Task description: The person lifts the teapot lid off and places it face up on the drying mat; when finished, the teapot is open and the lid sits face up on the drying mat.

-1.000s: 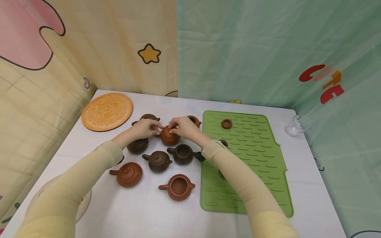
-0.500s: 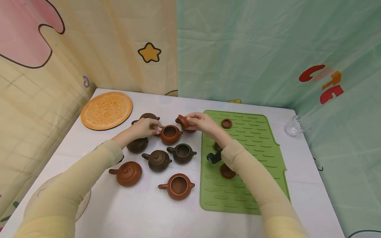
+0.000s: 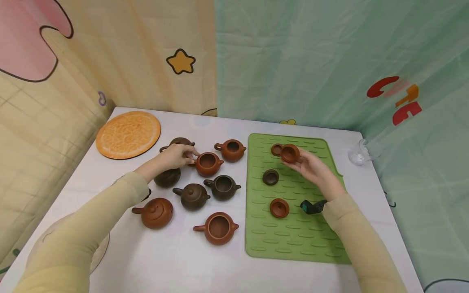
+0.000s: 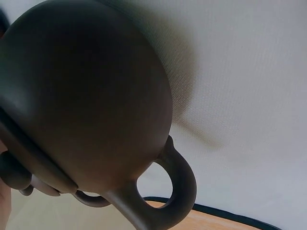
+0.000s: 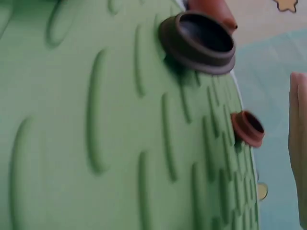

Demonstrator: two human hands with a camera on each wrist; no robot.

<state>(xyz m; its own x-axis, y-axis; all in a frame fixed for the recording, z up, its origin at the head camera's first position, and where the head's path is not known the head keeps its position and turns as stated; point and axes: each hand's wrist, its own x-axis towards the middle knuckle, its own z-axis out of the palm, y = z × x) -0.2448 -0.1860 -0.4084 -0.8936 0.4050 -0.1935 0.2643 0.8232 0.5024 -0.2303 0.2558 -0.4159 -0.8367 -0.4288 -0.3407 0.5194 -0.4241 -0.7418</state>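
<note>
My left hand (image 3: 179,157) pinches the handle of a reddish-brown clay teapot (image 3: 207,164), whose top stands uncovered. Above the far part of the green mat (image 3: 311,240), my right hand (image 3: 316,171) holds a reddish-brown teapot lid (image 3: 290,154) with its hollow underside showing. Close by lies a smaller reddish lid (image 3: 276,149), also hollow side up. A dark brown lid (image 3: 270,177) and another reddish lid (image 3: 279,208) rest nearer on the mat. In the left wrist view a dark brown teapot (image 4: 91,96) fills much of the frame; the left fingers' grip is hidden there.
Around the held teapot stand an open reddish teapot (image 3: 232,150), an open dark teapot (image 3: 224,187), a lidded dark one (image 3: 193,197), a lidded reddish one (image 3: 157,213) and an open reddish one (image 3: 219,228). An orange round mat (image 3: 128,135) lies far left, a clear glass vessel (image 3: 360,154) far right.
My right hand has lifted the lid off the reddish teapot, carried it right over the green mat and turned its hollow side up. The left hand has stayed at the teapot's handle.
</note>
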